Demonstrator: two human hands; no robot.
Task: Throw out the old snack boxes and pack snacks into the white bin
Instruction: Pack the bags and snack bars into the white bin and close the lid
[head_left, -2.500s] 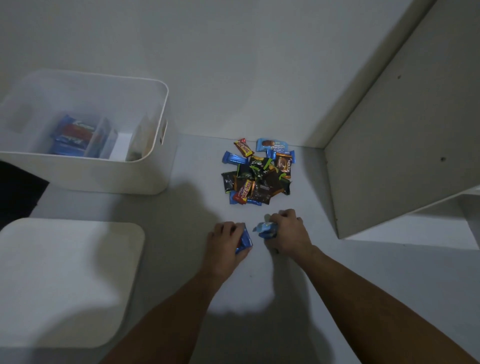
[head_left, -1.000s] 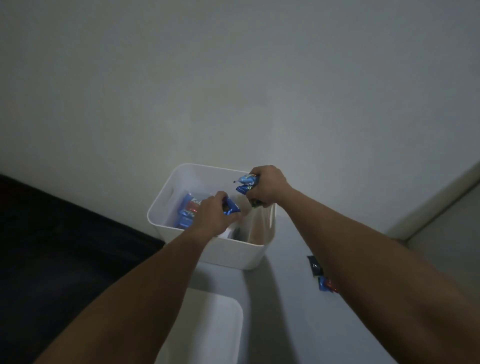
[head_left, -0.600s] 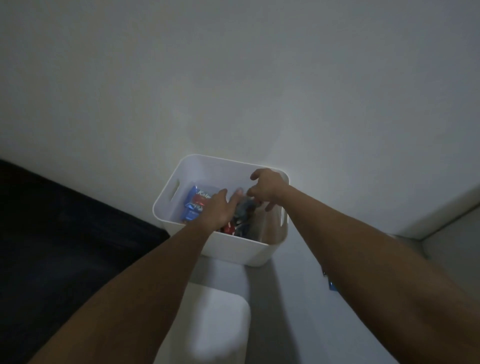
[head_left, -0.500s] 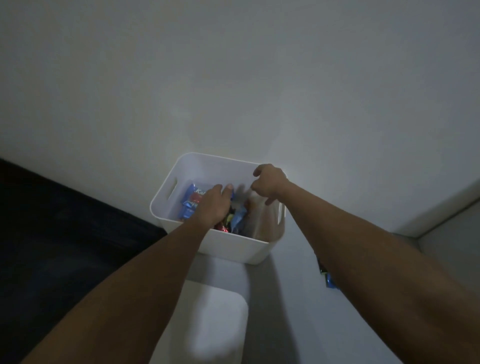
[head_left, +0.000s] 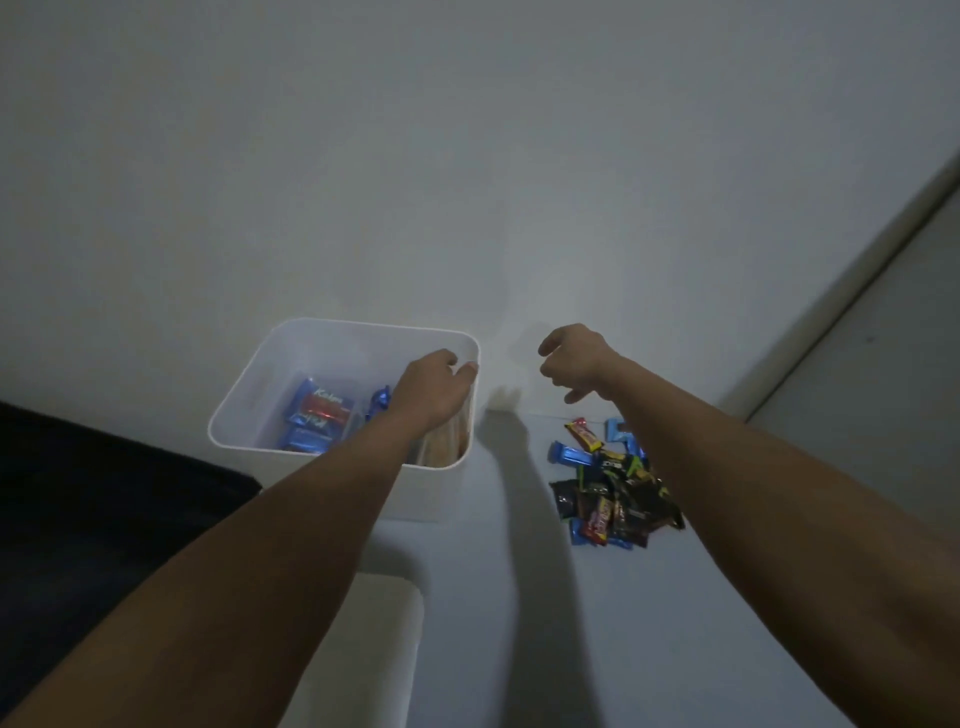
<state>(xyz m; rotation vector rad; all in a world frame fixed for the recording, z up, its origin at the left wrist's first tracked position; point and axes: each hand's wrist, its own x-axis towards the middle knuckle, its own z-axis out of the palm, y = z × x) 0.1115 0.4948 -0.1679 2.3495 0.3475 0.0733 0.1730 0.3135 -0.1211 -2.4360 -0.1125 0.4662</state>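
Both hands have come up out of the bin since half a second ago, and the snacks they carried over are gone from their grasp, with the right hand swung clear to the bin's right side.

Biggest thing in shot, the pale grey wall (head_left: 467, 156) fills the top half, and the light grey tabletop (head_left: 545, 597) runs below it. Over on the right a slanted off-white panel (head_left: 883, 322) leans in. Low and centre lies a flat white rounded lid (head_left: 363, 639), just in front of the bin.

Now the white rectangular plastic bin (head_left: 239, 415) stands against the wall, left of centre, open at the top. Inside it, a blue and red snack pack (head_left: 319, 408) sits toward the left, with a small shiny blue wrapper (head_left: 378, 401) beside it.

Out on the tabletop, to the right of the bin and apart from it, waits the loose pile of small wrapped snacks (head_left: 608, 493), blue, black, red and yellow wrappers heaped together.

And the hands: the left hand (head_left: 434, 387) hovers over the bin's right end, fingers loosely curled, gripping nothing. The right hand (head_left: 574, 361) hangs in the air between bin and pile, fingers loosely bent downward, nothing in it either.
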